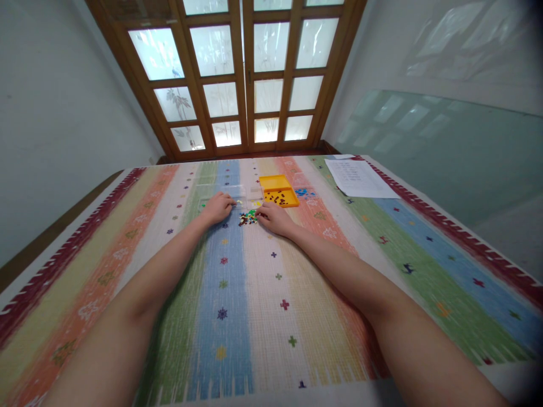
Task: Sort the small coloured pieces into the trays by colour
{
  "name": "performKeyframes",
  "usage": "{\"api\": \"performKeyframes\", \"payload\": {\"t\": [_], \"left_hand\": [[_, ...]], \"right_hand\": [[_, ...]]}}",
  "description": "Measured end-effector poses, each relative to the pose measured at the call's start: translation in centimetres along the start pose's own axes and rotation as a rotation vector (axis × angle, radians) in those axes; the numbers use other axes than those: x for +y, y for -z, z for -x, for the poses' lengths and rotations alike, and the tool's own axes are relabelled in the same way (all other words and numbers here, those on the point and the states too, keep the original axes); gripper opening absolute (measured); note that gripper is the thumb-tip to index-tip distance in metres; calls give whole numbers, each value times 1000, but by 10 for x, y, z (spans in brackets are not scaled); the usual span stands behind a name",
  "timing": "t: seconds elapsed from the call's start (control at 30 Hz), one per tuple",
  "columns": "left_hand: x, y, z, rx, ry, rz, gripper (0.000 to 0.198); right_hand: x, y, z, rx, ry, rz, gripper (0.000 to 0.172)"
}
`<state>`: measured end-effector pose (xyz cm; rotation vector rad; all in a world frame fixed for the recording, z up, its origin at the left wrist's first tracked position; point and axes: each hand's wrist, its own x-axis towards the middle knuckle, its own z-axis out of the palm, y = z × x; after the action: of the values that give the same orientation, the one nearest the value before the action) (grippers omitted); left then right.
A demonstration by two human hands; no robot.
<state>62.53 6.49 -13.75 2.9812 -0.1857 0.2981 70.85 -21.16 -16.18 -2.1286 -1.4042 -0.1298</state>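
A small heap of mixed tiny pieces, in brown, green, white, blue and yellow, lies on the tablecloth between my hands. My right hand rests at the heap's right side, fingers curled together at its edge. To the left, my left hand is held over the near part of a clear plastic box, its fingertips drawn together and pointing right, close to a few pale pieces. What either hand pinches is too small to make out. Just beyond my right hand stands an open yellow case with several dark brown pieces in it.
Blue pieces sit right of the yellow case, seemingly in a clear box. Yellow pieces lie left of the case. A printed white sheet lies at the far right on the striped tablecloth. Glass-paned wooden doors stand beyond the table.
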Motion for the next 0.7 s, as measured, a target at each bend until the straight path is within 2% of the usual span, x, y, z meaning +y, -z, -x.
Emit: {"api": "performKeyframes", "payload": {"t": [0.33,0.53,0.7], "left_hand": [[2,2,8,-8,-45,7,50],[3,-3,9,65,7,29,50],[4,-5,6,18,28,10,47]], "right_hand": [[1,0,0,-1,-3,-4,18],[2,0,0,2,6,3,18],[1,0,0,-14,-6,5,17]]}}
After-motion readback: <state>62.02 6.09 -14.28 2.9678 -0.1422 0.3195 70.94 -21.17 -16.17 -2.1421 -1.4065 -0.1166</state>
